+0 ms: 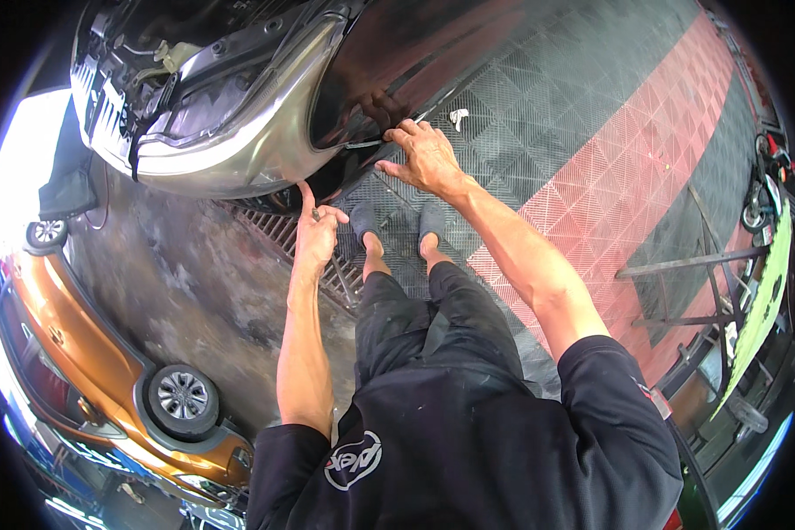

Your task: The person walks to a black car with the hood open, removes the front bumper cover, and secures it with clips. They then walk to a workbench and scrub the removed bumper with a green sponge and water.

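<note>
The person stands on the grid floor (592,106) and leans toward a car with its front apart. The left hand (314,231) reaches up to the low edge of the pale bumper (238,163), on the left side. Its first finger points up and touches the bumper's underside, while the other fingers curl around something small and dark (too tiny to tell what it is). The right hand (426,157) lies farther off, at the edge of the shiny black panel (397,71). Its fingers are spread apart and press flat along that edge, with the tips right at a thin grey clip or strip (362,143) that sticks out there. It pushes but grips nothing.

The work looks like lining up the seam where the bumper and the black panel meet. To do that well, the right hand should hold the panel edge still while the left finger feels for the right spot underneath. Gentle, even pushing is best, since a hard shove could bend the thin strip or scratch the shine.

An orange car (79,353) is parked near on the left.
</note>
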A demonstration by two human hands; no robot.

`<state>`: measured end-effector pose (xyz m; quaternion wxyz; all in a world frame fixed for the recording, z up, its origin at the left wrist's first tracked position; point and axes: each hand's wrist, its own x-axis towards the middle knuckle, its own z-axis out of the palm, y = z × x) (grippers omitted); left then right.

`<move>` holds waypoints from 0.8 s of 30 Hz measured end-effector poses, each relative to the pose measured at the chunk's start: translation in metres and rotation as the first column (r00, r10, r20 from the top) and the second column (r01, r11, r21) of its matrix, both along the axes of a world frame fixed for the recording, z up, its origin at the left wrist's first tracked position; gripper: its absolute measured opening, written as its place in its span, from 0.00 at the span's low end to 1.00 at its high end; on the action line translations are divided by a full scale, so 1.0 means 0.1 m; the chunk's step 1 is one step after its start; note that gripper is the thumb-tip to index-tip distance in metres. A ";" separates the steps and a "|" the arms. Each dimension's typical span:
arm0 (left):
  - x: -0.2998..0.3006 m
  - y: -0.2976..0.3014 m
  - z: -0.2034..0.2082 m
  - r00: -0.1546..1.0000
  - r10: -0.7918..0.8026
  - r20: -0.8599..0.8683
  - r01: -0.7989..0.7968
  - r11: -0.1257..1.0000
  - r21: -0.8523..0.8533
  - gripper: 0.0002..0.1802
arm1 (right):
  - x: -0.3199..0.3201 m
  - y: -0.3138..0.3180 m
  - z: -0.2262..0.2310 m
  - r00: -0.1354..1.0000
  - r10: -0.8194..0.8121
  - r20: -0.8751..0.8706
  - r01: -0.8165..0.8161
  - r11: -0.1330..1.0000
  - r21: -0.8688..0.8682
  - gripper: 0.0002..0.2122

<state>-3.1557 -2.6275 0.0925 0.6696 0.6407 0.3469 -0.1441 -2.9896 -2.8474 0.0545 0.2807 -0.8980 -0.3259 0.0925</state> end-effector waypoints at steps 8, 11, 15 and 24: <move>0.08 -0.13 -0.02 1.000 -0.007 0.009 0.006 0.997 0.076 0.56 | 0.10 -0.02 0.08 0.998 0.062 -0.012 -0.062 0.998 -0.010 0.26; -0.05 -0.06 -0.23 0.996 -0.009 0.090 -0.004 0.991 0.137 0.57 | 0.04 0.08 0.10 0.995 0.061 0.075 -0.063 0.998 0.014 0.26; -0.02 -0.07 -0.34 0.995 -0.024 0.100 0.006 0.985 0.172 0.59 | 0.01 0.15 0.02 0.974 0.099 0.206 -0.095 0.995 -0.026 0.25; -0.35 0.14 -0.13 0.991 -0.101 0.092 0.077 0.969 0.237 0.51 | -0.30 0.49 0.29 0.973 0.154 0.174 -0.091 0.942 -0.322 0.22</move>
